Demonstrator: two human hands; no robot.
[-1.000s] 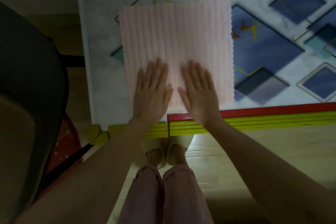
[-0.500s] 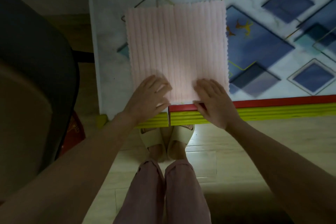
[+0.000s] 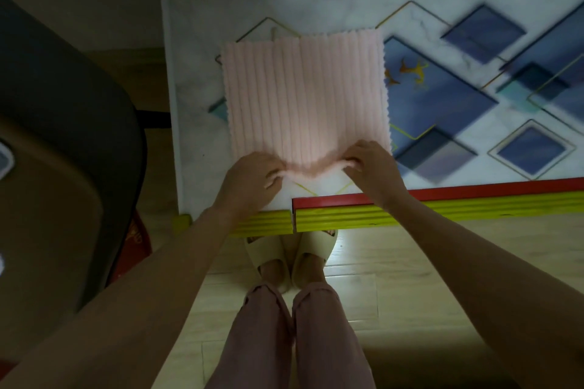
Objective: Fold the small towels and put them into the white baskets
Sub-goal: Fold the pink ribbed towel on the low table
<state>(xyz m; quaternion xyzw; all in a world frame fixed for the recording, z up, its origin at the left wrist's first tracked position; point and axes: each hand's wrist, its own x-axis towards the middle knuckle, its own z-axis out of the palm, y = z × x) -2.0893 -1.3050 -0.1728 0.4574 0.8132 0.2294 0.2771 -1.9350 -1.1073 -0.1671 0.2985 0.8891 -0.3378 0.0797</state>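
Left hand (image 3: pixel 252 178) grip pinches pink towel (image 3: pixel 305 98) near edge | right hand (image 3: pixel 373 169) likewise | wrists low

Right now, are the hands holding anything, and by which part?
Yes. Both hands pinch the pink towel by its near edge: the left hand at the near-left corner, the right hand at the near-right.

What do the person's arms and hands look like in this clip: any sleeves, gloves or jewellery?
Both forearms are bare, with no sleeves in view. The left hand and right hand wear no gloves, and no rings, watch or bracelets show, though the dim light could hide small details.
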